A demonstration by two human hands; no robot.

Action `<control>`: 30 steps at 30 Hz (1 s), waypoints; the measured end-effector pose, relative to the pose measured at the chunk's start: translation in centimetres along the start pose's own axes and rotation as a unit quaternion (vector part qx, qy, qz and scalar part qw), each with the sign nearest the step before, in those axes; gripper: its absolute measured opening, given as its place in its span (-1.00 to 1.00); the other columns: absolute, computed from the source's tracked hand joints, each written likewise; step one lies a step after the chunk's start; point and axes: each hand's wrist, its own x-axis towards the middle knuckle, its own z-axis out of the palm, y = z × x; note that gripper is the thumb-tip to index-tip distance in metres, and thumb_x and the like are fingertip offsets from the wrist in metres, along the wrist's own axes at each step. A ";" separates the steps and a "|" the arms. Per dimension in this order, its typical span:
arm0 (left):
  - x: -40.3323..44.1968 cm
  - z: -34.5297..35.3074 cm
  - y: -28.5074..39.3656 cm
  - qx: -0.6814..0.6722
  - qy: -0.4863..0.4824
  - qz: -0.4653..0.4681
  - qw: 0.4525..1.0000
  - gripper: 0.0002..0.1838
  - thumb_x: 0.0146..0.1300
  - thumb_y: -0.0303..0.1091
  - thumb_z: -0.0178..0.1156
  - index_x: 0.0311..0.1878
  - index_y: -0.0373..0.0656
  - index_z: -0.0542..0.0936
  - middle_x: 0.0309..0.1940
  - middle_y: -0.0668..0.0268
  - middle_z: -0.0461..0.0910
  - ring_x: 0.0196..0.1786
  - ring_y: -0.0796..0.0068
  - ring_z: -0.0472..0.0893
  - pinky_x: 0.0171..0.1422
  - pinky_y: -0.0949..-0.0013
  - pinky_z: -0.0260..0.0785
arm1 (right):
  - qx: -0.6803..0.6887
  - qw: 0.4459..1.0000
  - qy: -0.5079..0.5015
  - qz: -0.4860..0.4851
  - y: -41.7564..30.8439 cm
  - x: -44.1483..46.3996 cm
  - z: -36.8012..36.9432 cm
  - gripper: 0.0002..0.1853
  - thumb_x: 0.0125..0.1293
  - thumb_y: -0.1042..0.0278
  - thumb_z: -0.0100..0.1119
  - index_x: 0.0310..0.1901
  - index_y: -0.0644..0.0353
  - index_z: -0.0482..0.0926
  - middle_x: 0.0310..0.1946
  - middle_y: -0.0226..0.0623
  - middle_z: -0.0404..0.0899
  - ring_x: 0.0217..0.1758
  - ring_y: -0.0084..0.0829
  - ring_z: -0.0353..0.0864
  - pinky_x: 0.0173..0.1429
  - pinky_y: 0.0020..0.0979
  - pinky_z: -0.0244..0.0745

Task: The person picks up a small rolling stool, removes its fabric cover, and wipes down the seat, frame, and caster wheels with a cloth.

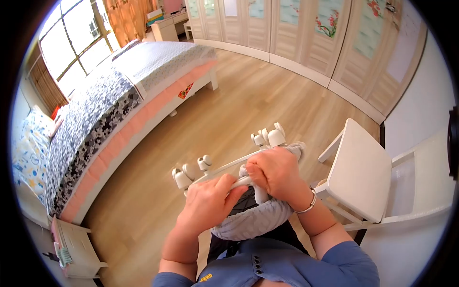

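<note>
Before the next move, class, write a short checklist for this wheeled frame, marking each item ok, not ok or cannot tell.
1. Left hand on white bar: ok.
2. Right hand on it: ok.
3. One hand free: not ok, both are gripping.
4. Casters apart from chair and bed: ok.
5. Casters off the floor: cannot tell.
6. Fastenings under the hands secure: cannot tell, hidden.
</note>
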 end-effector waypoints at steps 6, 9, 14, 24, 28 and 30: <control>-0.3 2.7 -2.0 -0.036 0.113 -0.070 0.990 -0.60 0.04 -0.07 0.34 -0.67 -0.12 0.45 -0.85 0.26 0.38 -0.76 0.28 0.43 -0.65 0.34 0.24 | 0.178 0.961 -0.007 0.209 -0.1 -0.2 -0.4 -0.86 0.30 0.32 0.07 -0.32 0.21 0.46 -0.52 -0.24 0.49 -0.47 -0.28 0.49 -0.37 -0.36 0.37; -0.6 2.3 -3.7 -0.066 0.129 -0.107 0.984 -0.55 0.14 -0.06 0.26 -0.69 -0.17 0.42 -0.84 0.22 0.32 -0.78 0.29 0.36 -0.66 0.33 0.15 | -0.024 0.947 0.218 0.237 2.4 -1.0 -1.1 -0.75 0.42 0.29 -0.13 -0.17 0.32 0.46 -0.23 -0.21 0.52 -0.19 -0.42 0.51 -0.12 -0.46 0.43; -0.9 2.2 -6.1 -0.083 0.157 -0.147 0.973 -0.51 0.29 -0.07 0.10 -0.69 -0.19 0.40 -0.86 0.24 0.20 -0.79 0.33 0.16 -0.67 0.31 0.03 | 0.433 0.757 0.375 0.313 2.5 -1.2 -4.4 -0.67 0.47 0.21 -0.26 -0.08 0.27 0.44 -0.17 -0.29 0.50 -0.12 -0.49 0.50 -0.01 -0.49 0.46; -0.3 3.3 -6.9 -0.068 0.208 -0.131 0.967 -0.50 0.24 -0.11 0.17 -0.74 -0.17 0.35 -0.88 0.28 0.18 -0.81 0.40 0.14 -0.69 0.34 -0.01 | 0.045 0.982 -0.030 0.182 0.5 -1.9 1.7 -0.71 0.10 0.49 0.23 -0.10 0.09 0.52 -0.01 -0.09 0.37 -0.02 -0.13 0.45 0.05 -0.27 0.39; -0.4 3.4 -7.0 -0.082 0.203 -0.152 0.964 -0.50 0.22 -0.12 0.19 -0.76 -0.18 0.35 -0.88 0.29 0.20 -0.81 0.42 0.15 -0.69 0.36 0.00 | 0.062 0.979 -0.063 0.186 0.1 -3.4 1.2 -0.77 0.03 0.51 0.26 -0.23 0.10 0.51 -0.02 -0.11 0.32 -0.04 -0.14 0.45 -0.01 -0.29 0.43; -0.5 3.2 -6.6 -0.092 0.199 -0.157 0.963 -0.50 0.21 -0.13 0.20 -0.76 -0.18 0.35 -0.88 0.29 0.21 -0.81 0.43 0.17 -0.68 0.37 0.02 | 0.086 0.983 -0.065 0.147 0.9 -4.2 0.5 -0.78 0.00 0.53 0.24 -0.26 0.11 0.51 -0.01 -0.11 0.31 -0.05 -0.17 0.46 -0.02 -0.32 0.43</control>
